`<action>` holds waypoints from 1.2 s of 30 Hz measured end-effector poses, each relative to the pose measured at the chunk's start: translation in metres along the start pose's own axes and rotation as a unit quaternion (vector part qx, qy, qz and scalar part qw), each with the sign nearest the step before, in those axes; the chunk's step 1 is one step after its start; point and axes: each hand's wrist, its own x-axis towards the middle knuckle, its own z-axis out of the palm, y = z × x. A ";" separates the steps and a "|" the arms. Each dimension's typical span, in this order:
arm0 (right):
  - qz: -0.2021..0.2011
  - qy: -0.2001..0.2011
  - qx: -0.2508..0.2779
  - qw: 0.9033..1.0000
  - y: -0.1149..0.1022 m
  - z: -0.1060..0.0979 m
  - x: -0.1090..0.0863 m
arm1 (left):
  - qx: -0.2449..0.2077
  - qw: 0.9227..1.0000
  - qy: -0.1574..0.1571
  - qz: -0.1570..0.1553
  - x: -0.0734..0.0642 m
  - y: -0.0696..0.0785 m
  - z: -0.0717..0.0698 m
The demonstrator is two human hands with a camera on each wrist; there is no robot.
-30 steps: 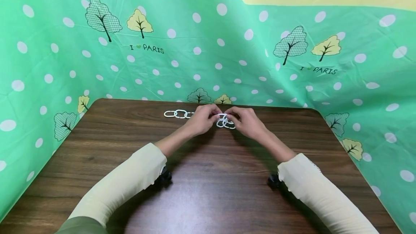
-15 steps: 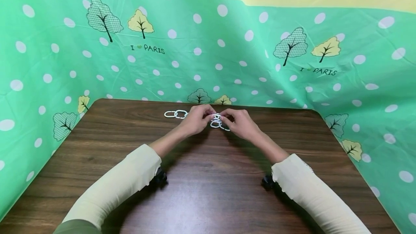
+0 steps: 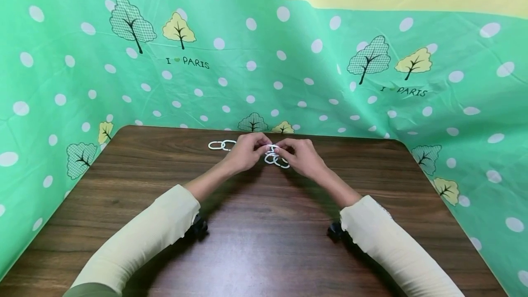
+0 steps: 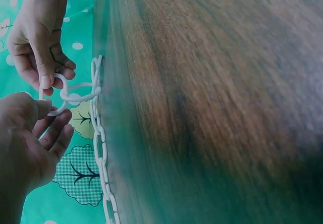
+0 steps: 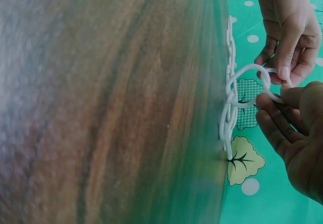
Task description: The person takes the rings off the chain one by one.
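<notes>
Near the table's far edge, both hands meet at a white plastic chain link [image 4: 65,87]. My left hand [image 3: 246,152] pinches one side between thumb and fingers. From the other side, my right hand [image 3: 303,156] grips the same link with thumb and fingertips. Another white link [image 5: 248,66] passes through it and reaches down to the chain [image 4: 99,133] on the table. In the head view, part of this chain [image 3: 223,145] lies out to the left, and several links sit just below the fingertips. The left hand hides the stretch between. Whether the held link's gap is closed, I cannot tell.
The brown wooden table [image 3: 264,223] spreads in front of me. A green dotted cloth [image 3: 255,77] with printed trees hangs close behind the far edge and down both sides. Dark wrist cameras [image 3: 199,227] sit under the sleeves.
Both hands have shifted slightly left together with the held link. The links below them have slid left too and now lie a little differently. Both hands keep their pinch.
</notes>
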 end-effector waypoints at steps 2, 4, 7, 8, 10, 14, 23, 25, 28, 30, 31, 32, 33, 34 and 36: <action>0.004 0.005 0.003 1.000 0.000 0.000 0.000 | 0.000 1.000 0.002 -0.003 -0.001 0.000 0.000; 0.011 0.009 0.004 1.000 0.001 0.000 0.000 | -0.004 1.000 0.002 -0.008 -0.002 0.001 -0.001; 0.027 0.012 0.006 1.000 -0.001 -0.001 0.000 | -0.012 1.000 0.005 -0.020 -0.005 0.001 -0.002; 0.032 0.014 0.007 0.999 0.000 -0.001 0.000 | -0.014 1.000 0.006 -0.024 -0.005 0.001 -0.002; 0.040 0.017 0.010 0.999 -0.001 -0.001 0.000 | -0.014 0.999 0.009 -0.035 -0.007 0.001 -0.003; 0.051 0.022 0.014 0.998 -0.001 -0.002 0.000 | -0.005 0.998 0.014 -0.053 -0.011 0.000 -0.003; 0.077 0.026 0.034 0.996 -0.003 -0.002 -0.001 | 0.029 0.998 0.010 -0.048 -0.012 0.001 0.003; 0.084 0.027 0.045 0.995 -0.003 -0.001 -0.002 | 0.037 0.999 0.007 -0.038 -0.011 0.001 0.006; 0.096 0.030 0.064 0.993 -0.004 -0.001 -0.002 | 0.042 0.999 0.005 -0.028 -0.009 0.002 0.010; 0.104 0.032 0.071 0.992 -0.004 -0.001 -0.002 | 0.038 0.999 0.002 -0.025 -0.007 0.003 0.012; 0.107 0.034 0.071 0.991 -0.004 -0.001 -0.002 | 0.036 0.999 0.002 -0.025 -0.007 0.004 0.013; 0.110 0.036 0.071 0.991 -0.004 -0.002 -0.002 | 0.036 0.999 0.001 -0.025 -0.007 0.004 0.014; 0.113 0.038 0.070 0.990 -0.004 -0.002 -0.002 | 0.035 0.999 0.001 -0.026 -0.007 0.005 0.014; 0.115 0.039 0.070 0.990 -0.005 -0.002 -0.002 | 0.036 0.999 0.002 -0.026 -0.007 0.006 0.014; 0.121 0.041 0.070 0.989 -0.005 -0.003 -0.002 | 0.038 0.999 0.004 -0.028 -0.007 0.007 0.015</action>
